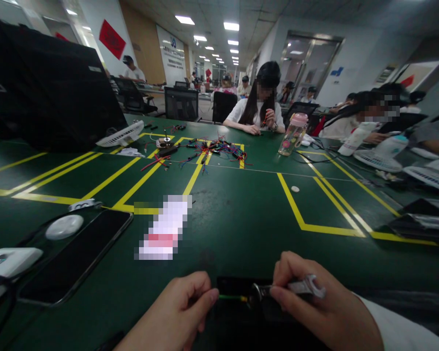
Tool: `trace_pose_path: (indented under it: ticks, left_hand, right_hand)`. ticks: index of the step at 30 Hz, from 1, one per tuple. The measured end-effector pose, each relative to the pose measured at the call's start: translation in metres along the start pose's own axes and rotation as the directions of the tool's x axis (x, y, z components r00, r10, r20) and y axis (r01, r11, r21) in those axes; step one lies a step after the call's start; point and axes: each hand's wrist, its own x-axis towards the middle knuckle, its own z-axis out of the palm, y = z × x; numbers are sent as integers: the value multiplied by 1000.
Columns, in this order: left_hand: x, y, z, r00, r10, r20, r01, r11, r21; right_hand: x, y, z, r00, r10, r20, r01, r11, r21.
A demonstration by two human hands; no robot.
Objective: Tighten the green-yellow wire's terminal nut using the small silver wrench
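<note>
My left hand [190, 302] is closed at the bottom centre, pinching the left end of a thin green wire [229, 297]. That wire runs right to a small yellowish end piece [244, 299] beside the ring end of a metal wrench [307, 286]. Closed around the wrench's shaft is my right hand [310, 297], with the open-jaw end sticking out to the right past the fingers. A dark surface lies below both hands; what the ring end touches is too dark to make out.
A black phone [76, 256] and white round puck [64, 227] lie left. Tangled coloured wires [219, 148] sit at the far middle, near a bottle [293, 134]. A person [258, 107] sits opposite. Small white fans stand on both sides.
</note>
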Motion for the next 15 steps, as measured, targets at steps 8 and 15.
trace_pose_path:
  ticks: [8,15]
  left_hand:
    - [0,-1,-1,1000,-7,-7,7,1000,3]
    - [0,-1,-1,1000,-3,-8,4,1000,9]
  right_hand:
    - [-14,7,22,999,31,-42,-35,995,-96]
    - [-12,9,27,998,-50,-48,41,983,-177]
